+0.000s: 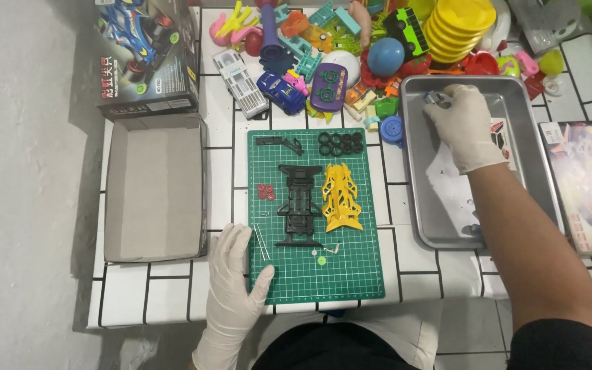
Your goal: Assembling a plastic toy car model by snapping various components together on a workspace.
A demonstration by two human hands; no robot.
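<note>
Your left hand (231,291), gloved in thin white latex, is lying flat and spread wide, pinning the lower left corner of the green gridded cutting mat (351,274); keep that pressure even so the black plastic chassis (299,205) and the glossy yellow ribbed body shell (341,197) stay put. Your right hand (466,127) is pinching a small metallic part (435,99) at the far left corner of the smooth steel tray (447,229). Lift it straight up, grip firm.

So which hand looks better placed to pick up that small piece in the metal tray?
The right hand. It is already inside the tray, fingertips at the small piece. The left hand rests on the green mat's corner.
</note>
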